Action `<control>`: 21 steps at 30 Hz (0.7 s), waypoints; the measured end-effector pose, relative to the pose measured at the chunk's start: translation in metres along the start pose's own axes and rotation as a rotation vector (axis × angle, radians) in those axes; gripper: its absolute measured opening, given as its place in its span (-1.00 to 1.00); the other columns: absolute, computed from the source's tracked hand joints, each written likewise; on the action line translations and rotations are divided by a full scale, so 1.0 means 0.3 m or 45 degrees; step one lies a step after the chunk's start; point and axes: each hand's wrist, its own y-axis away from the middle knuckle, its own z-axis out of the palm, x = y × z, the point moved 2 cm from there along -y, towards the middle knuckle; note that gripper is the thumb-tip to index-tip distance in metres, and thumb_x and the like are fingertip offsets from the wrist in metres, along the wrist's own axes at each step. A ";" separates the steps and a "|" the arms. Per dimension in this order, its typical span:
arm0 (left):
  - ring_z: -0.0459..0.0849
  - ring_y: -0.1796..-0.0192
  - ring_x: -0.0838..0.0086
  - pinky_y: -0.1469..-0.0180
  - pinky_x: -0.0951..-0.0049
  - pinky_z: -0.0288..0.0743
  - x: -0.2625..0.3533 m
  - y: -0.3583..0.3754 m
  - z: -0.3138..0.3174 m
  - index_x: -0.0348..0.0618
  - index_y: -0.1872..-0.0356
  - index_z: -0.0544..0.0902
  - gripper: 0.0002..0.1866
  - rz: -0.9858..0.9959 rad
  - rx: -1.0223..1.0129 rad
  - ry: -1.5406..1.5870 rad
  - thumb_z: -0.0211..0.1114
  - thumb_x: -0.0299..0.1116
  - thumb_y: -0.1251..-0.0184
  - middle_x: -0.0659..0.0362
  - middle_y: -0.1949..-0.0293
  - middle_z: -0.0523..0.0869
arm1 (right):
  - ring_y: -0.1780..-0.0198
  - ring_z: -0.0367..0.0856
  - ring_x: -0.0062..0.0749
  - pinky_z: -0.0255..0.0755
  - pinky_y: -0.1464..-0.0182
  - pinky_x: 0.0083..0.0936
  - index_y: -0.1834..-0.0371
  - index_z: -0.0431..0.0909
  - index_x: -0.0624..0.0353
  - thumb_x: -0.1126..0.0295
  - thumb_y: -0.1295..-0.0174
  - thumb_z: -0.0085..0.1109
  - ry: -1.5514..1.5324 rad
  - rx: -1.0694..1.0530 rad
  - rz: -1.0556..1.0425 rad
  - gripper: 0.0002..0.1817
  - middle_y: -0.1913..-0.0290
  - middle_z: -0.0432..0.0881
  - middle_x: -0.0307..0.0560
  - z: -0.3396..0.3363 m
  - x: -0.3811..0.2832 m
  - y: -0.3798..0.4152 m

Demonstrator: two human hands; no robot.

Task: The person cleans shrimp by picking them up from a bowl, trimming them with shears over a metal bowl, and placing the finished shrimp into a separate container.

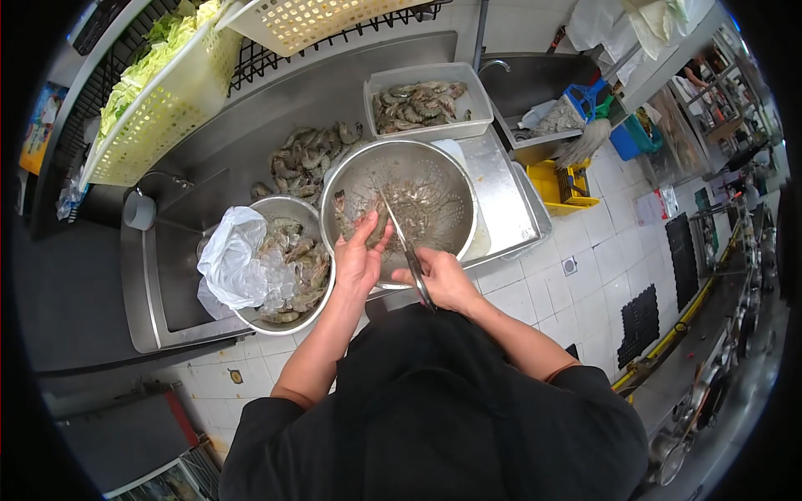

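Observation:
Over the left part of a perforated metal colander (455, 171), my left hand (359, 260) holds a grey shrimp (378, 224) between its fingers. My right hand (441, 282) grips dark-handled scissors (401, 236), whose blades point up and left beside the shrimp. Wet shrimp scraps lie in the colander. To the left, a metal bowl (324, 311) contains shrimp, ice and a white plastic bag (236, 257). A pile of shrimp (302, 159) lies on the steel counter behind the bowls. More shrimp fill part of a clear plastic tub (479, 125) at the back.
White perforated baskets (159, 125), one with leafy greens, stand on a rack above the counter. A sink basin (180, 288) is at the left. A metal tray (499, 196) lies right of the colander. On the tiled floor stands a yellow mop bucket (547, 185).

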 end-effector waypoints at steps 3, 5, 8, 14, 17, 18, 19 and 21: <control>0.75 -0.03 0.33 -0.05 0.28 0.80 -0.009 -0.019 0.003 -0.18 -0.12 0.52 -0.58 -0.016 -0.020 -0.017 0.52 -0.56 -0.34 0.22 0.02 0.63 | 0.54 0.67 -0.40 0.47 0.47 -0.34 0.23 0.58 0.34 -0.16 -0.29 0.48 -0.357 -0.070 0.087 -0.36 0.60 0.57 -0.10 0.010 0.019 0.000; 0.74 -0.06 0.32 -0.07 0.26 0.79 -0.020 -0.061 0.000 -0.19 -0.14 0.52 -0.59 -0.034 -0.045 -0.027 0.51 -0.55 -0.36 0.21 0.00 0.63 | 0.60 0.62 -0.45 0.45 0.54 -0.41 0.22 0.59 0.33 -0.10 -0.33 0.47 -0.580 -0.085 0.131 -0.41 0.62 0.55 -0.17 0.009 0.018 0.000; 0.68 -0.18 0.24 -0.14 0.21 0.78 -0.022 -0.151 0.039 -0.24 -0.22 0.49 -0.59 -0.007 -0.133 -0.096 0.43 -0.51 -0.45 0.13 -0.08 0.59 | 0.70 0.52 -0.54 0.40 0.63 -0.55 0.20 0.58 0.32 -0.05 -0.39 0.43 -0.641 -0.053 0.193 -0.46 0.60 0.53 -0.25 -0.011 0.042 0.014; 0.53 -0.43 0.09 -0.37 0.04 0.63 0.103 -0.467 0.424 -0.34 -0.45 0.31 -0.39 -0.145 -0.496 -0.284 0.33 -0.26 -0.57 -0.07 -0.35 0.55 | 0.62 0.58 -0.52 0.45 0.58 -0.55 0.10 0.57 0.33 -0.01 -0.43 0.39 -0.597 -0.072 0.300 -0.49 0.57 0.55 -0.19 -0.050 0.052 0.074; 0.77 -0.11 0.22 -0.07 0.25 0.71 0.083 -0.463 0.448 -0.28 -0.34 0.50 -0.43 1.334 -0.224 -1.262 0.46 -0.22 -0.44 -0.05 -0.17 0.73 | 0.62 0.58 -0.52 0.47 0.57 -0.56 0.05 0.58 0.32 0.06 -0.44 0.40 -0.594 -0.082 0.285 -0.54 0.58 0.56 -0.20 -0.047 0.044 0.103; 0.78 -0.06 0.33 0.01 0.33 0.68 0.081 -0.385 0.426 -0.23 -0.14 0.68 -0.62 1.287 -0.348 -1.141 0.46 -0.28 -0.41 0.04 -0.09 0.79 | 0.62 0.59 -0.52 0.48 0.57 -0.56 0.04 0.59 0.32 0.09 -0.44 0.40 -0.579 -0.061 0.264 -0.56 0.58 0.56 -0.20 -0.050 0.045 0.109; 0.81 0.04 0.36 0.02 0.34 0.68 0.081 -0.314 0.391 -0.24 0.03 0.75 -0.76 1.264 -0.447 -1.150 0.44 -0.31 -0.43 0.07 0.07 0.84 | 0.62 0.59 -0.53 0.48 0.57 -0.56 0.03 0.59 0.32 0.12 -0.44 0.40 -0.577 -0.030 0.249 -0.58 0.58 0.57 -0.20 -0.047 0.052 0.115; 0.83 0.12 0.35 0.05 0.35 0.68 0.088 -0.195 0.266 -0.24 0.17 0.78 -0.84 1.179 -0.432 -1.236 0.41 -0.34 -0.44 0.07 0.19 0.85 | 0.61 0.60 -0.53 0.50 0.58 -0.57 0.03 0.61 0.30 0.15 -0.45 0.40 -0.629 0.021 0.274 -0.61 0.57 0.59 -0.20 -0.044 0.076 0.116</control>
